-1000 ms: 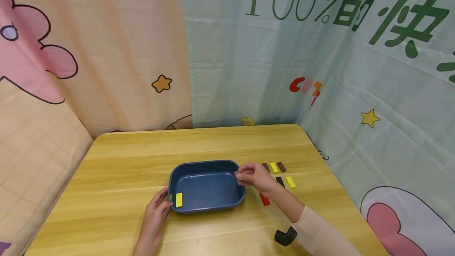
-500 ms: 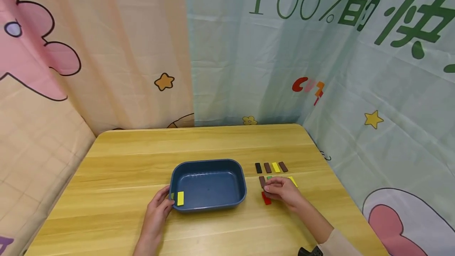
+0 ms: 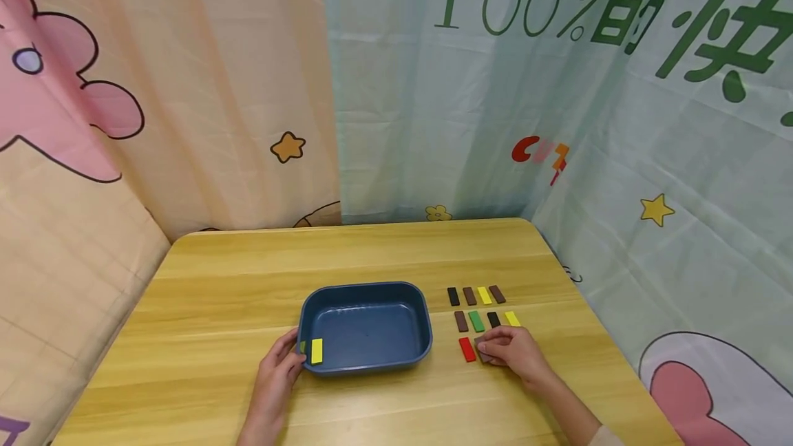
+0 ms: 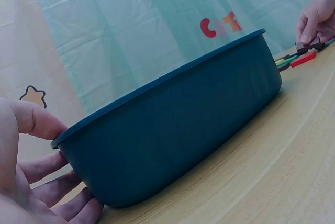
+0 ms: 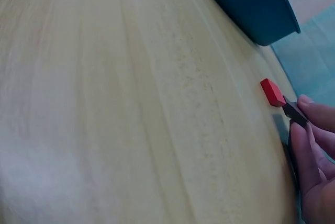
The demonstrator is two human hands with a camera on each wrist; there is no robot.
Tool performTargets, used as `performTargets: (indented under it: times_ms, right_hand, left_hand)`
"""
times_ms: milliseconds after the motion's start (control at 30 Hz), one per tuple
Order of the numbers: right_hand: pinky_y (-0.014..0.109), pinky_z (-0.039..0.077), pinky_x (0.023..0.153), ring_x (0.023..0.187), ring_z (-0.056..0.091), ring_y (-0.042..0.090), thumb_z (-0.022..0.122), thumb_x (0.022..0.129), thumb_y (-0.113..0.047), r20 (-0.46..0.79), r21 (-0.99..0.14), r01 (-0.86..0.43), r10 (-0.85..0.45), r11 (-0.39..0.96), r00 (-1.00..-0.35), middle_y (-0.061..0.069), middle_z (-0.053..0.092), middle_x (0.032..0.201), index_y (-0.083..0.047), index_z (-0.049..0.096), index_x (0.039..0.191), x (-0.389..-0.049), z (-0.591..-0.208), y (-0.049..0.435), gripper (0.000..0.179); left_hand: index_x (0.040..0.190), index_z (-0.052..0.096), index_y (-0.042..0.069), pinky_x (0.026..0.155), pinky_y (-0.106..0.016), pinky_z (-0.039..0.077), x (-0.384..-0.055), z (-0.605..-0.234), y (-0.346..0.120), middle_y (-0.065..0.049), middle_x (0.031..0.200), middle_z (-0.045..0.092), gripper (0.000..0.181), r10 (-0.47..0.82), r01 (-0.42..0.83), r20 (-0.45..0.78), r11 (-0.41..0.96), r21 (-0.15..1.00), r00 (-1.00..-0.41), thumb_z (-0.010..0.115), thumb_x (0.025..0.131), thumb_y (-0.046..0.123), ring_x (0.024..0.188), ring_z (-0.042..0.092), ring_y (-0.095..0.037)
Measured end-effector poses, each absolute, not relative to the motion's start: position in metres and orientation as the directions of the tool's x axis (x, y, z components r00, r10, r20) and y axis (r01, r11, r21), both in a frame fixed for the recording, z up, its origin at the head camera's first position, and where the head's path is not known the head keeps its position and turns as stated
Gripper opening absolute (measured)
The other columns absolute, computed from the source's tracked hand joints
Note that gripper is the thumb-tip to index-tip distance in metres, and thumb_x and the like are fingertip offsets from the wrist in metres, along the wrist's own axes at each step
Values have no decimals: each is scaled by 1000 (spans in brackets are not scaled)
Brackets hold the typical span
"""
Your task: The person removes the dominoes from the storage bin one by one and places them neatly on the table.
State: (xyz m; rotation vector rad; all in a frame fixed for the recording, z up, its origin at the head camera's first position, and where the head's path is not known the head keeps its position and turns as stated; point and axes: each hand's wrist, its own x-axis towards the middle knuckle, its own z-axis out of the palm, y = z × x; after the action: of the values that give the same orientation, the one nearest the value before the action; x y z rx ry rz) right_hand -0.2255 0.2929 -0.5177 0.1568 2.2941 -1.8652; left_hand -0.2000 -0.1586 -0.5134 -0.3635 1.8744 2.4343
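My left hand (image 3: 277, 370) grips the left end of a blue plastic bin (image 3: 365, 365). In the left wrist view its thumb lies on the rim and the fingers bend under against the wall. Inside the bin, at its left end, lie a yellow block (image 3: 316, 351) and a green one (image 3: 303, 347). My right hand (image 3: 517, 356) pinches a brown block (image 3: 482, 351) between thumb and fingers, low at the table. Just left of that block lies a red block (image 3: 467, 349). Whether the brown block touches the table is hard to tell.
Right of the bin, flat blocks lie in rows: a black block (image 3: 453, 296), a yellow block (image 3: 484, 295) and brown ones at the back, a green block (image 3: 476, 321) and others in the middle. A curtain (image 3: 396, 122) hangs behind the wooden table (image 3: 217, 336).
My right hand has moved from the bin's right rim rightward and nearer, carrying the brown block to beside the red one. Blocks it covered now show. My left hand stays on the bin.
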Motion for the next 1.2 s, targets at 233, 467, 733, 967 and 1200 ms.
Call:
performTargets:
  times_ms: [233,467,733,967,1200]
  right_hand:
    - [30,58,61,70,68,18,85,85,-9,-67,-834,107,94,541,-993,3,72,80,-1,74,92,-221,-516,280,16]
    - [29,53,60,63,63,11,87,82,-11,74,-677,41,123,734,-990,-4,67,70,-4,74,86,-219,-514,279,16]
    - [30,55,63,67,64,11,87,83,-13,70,-674,34,109,738,-992,-4,68,73,-3,76,90,-218,-514,282,17]
    - [29,55,63,70,64,12,85,86,-15,40,-661,60,115,748,-993,-2,70,78,-1,76,94,-217,-510,283,19]
    - [29,54,62,71,63,14,84,86,-10,89,-694,-11,71,720,-993,-3,68,79,-2,76,95,-222,-490,280,14]
  left_hand:
    - [156,33,-6,93,-19,48,-201,-513,-158,-24,161,32,58,-98,-192,-223,-255,948,-970,48,101,-3,125,51,-10]
    - [157,32,-6,94,-20,47,-202,-515,-158,-23,162,31,59,-85,-193,-223,-265,945,-971,48,101,-3,123,51,-6]
    - [158,30,-4,94,-19,47,-201,-512,-159,-23,163,30,59,-86,-207,-235,-249,946,-968,47,102,-1,122,50,-4]
    - [158,30,-4,94,-19,47,-200,-512,-160,-22,162,30,58,-83,-216,-243,-251,943,-966,46,102,-2,124,50,-6]
    - [158,29,-5,94,-19,47,-200,-512,-160,-24,163,29,59,-71,-212,-237,-254,944,-969,47,102,-2,124,50,-6]
